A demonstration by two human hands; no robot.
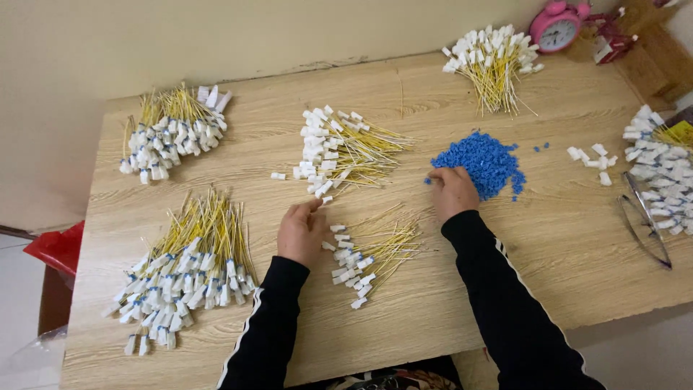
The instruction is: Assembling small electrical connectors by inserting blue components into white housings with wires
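My left hand (302, 231) rests on the wooden table (505, 289) with its fingertips at a white tag near the lower edge of the middle pile of yellow wires with white tags (339, 150). Just right of that hand lies a smaller pile of tagged wires, some with blue pieces (368, 254). My right hand (453, 192) lies at the left edge of a heap of small blue plastic pieces (482, 163), fingers curled onto the pieces. Whether it grips any cannot be made out. Both arms wear black sleeves with white stripes.
Two piles of finished wires lie at the left (173, 130) (188, 271). Another wire pile (492, 59) sits at the back by a pink alarm clock (557, 26). Loose white tags (595, 160), a right-edge pile (660, 170) and metal tongs (644, 220) lie right. A red bag (58, 245) hangs left.
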